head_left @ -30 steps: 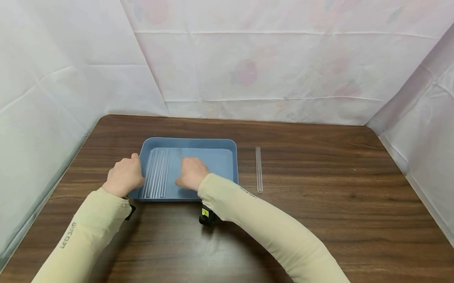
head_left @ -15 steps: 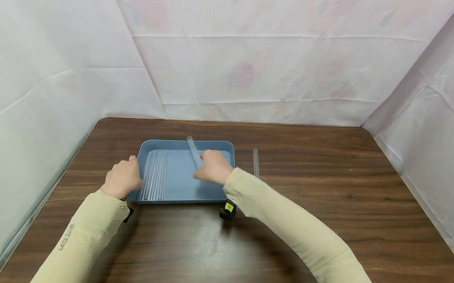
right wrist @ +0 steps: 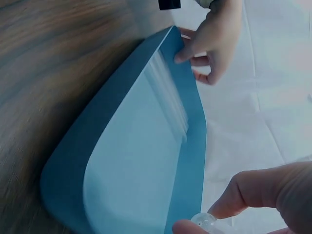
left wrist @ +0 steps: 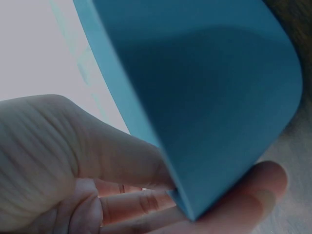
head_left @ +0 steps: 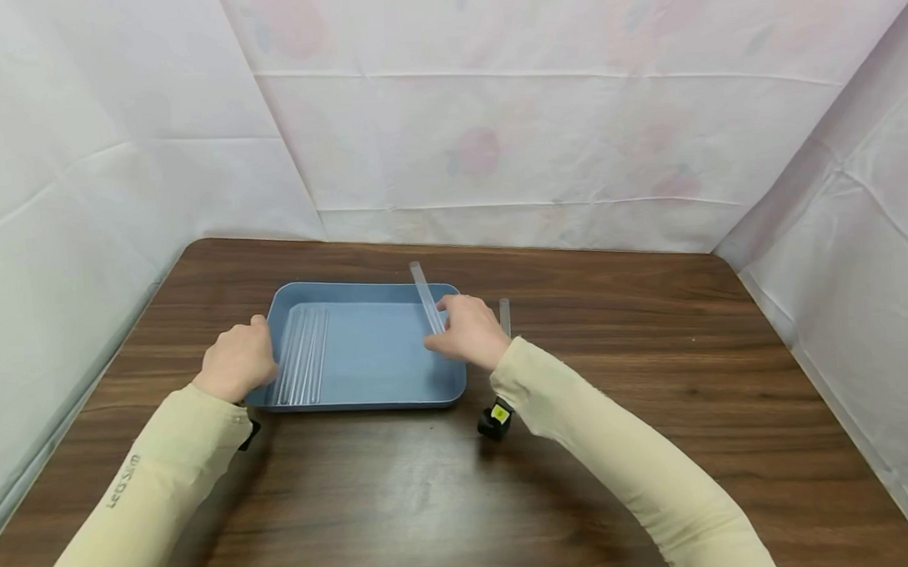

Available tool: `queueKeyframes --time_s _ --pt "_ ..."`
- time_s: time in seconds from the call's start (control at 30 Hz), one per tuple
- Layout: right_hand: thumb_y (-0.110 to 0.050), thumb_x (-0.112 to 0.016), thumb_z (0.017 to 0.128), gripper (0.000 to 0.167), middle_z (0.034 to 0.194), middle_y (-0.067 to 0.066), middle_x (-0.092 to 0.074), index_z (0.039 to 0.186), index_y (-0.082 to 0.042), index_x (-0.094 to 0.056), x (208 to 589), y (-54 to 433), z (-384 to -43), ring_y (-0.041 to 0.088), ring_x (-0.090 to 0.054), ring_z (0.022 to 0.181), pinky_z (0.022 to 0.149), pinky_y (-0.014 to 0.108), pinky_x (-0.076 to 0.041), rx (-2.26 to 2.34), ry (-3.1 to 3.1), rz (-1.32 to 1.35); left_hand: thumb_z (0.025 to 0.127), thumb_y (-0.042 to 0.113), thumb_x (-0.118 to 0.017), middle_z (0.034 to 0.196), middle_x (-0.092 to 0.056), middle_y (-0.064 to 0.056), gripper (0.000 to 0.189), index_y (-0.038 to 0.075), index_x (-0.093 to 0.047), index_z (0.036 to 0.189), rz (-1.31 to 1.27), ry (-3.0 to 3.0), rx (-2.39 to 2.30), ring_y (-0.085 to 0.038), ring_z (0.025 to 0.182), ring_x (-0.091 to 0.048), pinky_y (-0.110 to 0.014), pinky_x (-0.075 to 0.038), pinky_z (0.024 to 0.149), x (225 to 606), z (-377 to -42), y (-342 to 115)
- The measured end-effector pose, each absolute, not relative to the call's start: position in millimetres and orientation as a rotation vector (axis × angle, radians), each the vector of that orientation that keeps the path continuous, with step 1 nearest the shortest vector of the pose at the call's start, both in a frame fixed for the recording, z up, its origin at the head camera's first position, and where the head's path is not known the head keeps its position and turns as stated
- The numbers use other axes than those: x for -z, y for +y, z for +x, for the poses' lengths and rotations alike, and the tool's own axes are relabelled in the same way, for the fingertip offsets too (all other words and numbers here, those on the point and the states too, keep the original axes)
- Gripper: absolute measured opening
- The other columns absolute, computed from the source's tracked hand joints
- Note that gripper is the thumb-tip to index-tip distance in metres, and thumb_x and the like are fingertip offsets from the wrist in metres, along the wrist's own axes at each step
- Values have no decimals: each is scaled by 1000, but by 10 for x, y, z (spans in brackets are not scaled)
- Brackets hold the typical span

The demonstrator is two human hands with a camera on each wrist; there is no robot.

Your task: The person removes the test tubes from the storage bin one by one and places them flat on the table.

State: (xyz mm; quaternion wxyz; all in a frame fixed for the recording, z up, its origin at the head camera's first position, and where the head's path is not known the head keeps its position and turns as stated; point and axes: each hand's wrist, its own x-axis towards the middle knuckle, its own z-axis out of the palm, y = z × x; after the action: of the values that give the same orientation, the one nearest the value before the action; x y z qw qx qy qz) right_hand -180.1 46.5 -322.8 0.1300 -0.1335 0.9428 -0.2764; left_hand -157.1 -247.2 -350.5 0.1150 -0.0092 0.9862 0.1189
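Note:
In the head view a blue rectangular tray (head_left: 374, 353) lies on the table. Several clear test tubes (head_left: 303, 355) lie side by side along its left part. My left hand (head_left: 237, 358) grips the tray's left wall, the thumb on one face and fingers on the other in the left wrist view. Over the tray's right side, my right hand (head_left: 471, 329) pinches one clear tube (head_left: 426, 297), tilted with its far end up. Its rounded end (right wrist: 204, 222) shows between thumb and finger in the right wrist view. Another tube (head_left: 504, 315) stands out partly behind the right hand.
The dark wood table (head_left: 637, 377) stretches right of the tray and in front of it. White sheeting (head_left: 494, 149) hangs along the back and both sides. A black wrist camera (head_left: 495, 419) sits under the right wrist.
My right hand has moved to the right from the tray's middle, carrying a tube that has come into sight. The left hand keeps its grip on the tray wall.

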Motion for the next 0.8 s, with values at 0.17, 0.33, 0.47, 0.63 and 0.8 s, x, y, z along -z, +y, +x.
queueKeyframes --time_s 0.17,0.33,0.47,0.63,0.8 --pt "-17 -68 80 46 73 6 -62 120 3 -60 3241 682 -1815 13 -52 59 60 25 -41 843 2771 -366 81 5 -50 84 -54 -36 43 -23 -37 112 -26 2883 -355 -49 72 -57 -50 -46 55 3512 -1568 -2487" --pt "-17 -69 77 41 78 7 -64 114 1 -63 3272 888 -1821 17 -58 70 64 28 -46 855 2802 -314 81 5 -51 87 -54 -39 46 -23 -36 113 -25 2886 -349 -50 74 -57 -50 -46 56 3511 -1568 -2494" --pt "-18 -70 76 43 74 6 -63 114 2 -63 3313 1045 -1821 18 -57 69 63 28 -45 825 2822 -269 80 5 -52 89 -54 -40 52 -25 -33 118 -34 2875 -337 -51 76 -58 -50 -47 56 3507 -1569 -2490" --pt "-19 -70 77 45 78 7 -65 115 3 -61 3377 1218 -1823 19 -60 71 69 31 -47 817 2828 -212 80 6 -53 92 -53 -43 62 -27 -28 126 -31 2871 -327 -53 78 -57 -52 -47 59 3507 -1576 -2477" --pt "-18 -70 79 44 80 10 -69 115 5 -60 3438 1349 -1825 16 -65 64 71 32 -50 851 2817 -183 79 6 -53 91 -53 -43 59 -26 -31 123 -25 2893 -324 -56 80 -57 -55 -48 59 3524 -1580 -2477"
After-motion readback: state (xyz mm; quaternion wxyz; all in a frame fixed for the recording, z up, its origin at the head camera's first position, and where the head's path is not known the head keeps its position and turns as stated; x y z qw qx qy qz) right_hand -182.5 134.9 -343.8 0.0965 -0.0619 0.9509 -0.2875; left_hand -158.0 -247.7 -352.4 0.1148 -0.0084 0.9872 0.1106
